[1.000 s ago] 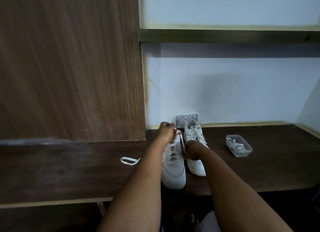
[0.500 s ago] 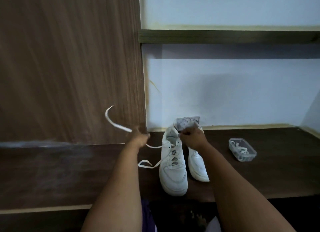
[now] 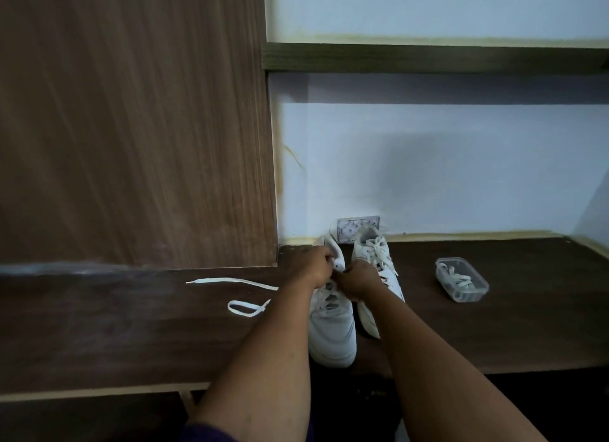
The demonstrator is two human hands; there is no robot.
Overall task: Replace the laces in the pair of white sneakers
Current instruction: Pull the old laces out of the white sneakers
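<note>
Two white sneakers side by side on a dark wooden bench (image 3: pixel 494 326), toes toward the near edge, heels close to the pale wall. Left sneaker (image 3: pixel 331 329) nearer the front, its upper eyelets bare and dark, collar partly hidden behind the hands. Right sneaker (image 3: pixel 379 270) just beside it and set slightly further back, laced, with a loose bow at its top. Left hand (image 3: pixel 314 265) curled at the collar of the left sneaker, fingers closed on something white there; lace or tongue, cannot tell. Right hand (image 3: pixel 357 281) curled too, knuckles up, meeting the left hand over the top of the same sneaker, fingertips hidden, so exactly what is pinched stays unclear. Loose white lace (image 3: pixel 237 281) flat on the bench to the left of the sneakers, one end stretched out leftward, another part folded in a small loop nearer the front edge, the rest lost behind the left forearm. Clear plastic tub (image 3: pixel 461 279) well to the right of the sneakers, holding a bundle of white laces. Small grey patterned plate (image 3: pixel 357 229) on the wall behind the heels. Tall wood-grain panel (image 3: pixel 131 121) on the left, a shelf (image 3: pixel 428 59) above.
</note>
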